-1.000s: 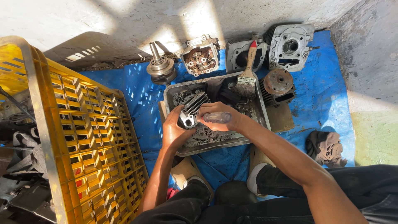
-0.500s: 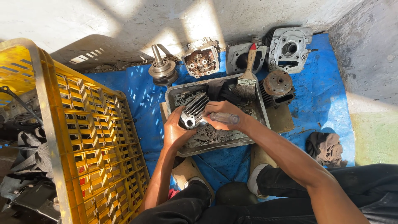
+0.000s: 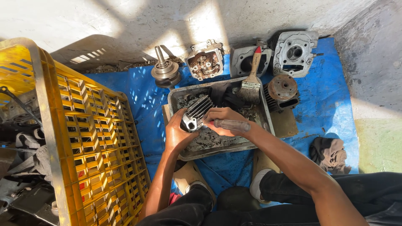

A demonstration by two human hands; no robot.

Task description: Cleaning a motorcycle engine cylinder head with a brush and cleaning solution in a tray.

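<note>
Work appears midway: finned cylinder part [image 3: 196, 114] remains grimy, over the sludge-filled metal tray [image 3: 259, 109]. Left hand [image 3: 176, 133] fingers close around the part from below. Right hand [image 3: 224, 121] fingers wrap shut on a clear-handled tool [image 3: 232, 124], tip against the part. Beyond the fingers, a paintbrush [image 3: 252, 81] rests on the tray; farther, several engine castings [image 3: 205, 59] look cleaner.

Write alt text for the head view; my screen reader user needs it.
A person's left hand holds a finned metal engine part over a dirty metal tray while the right hand works on it with a clear-handled tool. A paintbrush rests on the tray; a yellow crate stands left.
</note>
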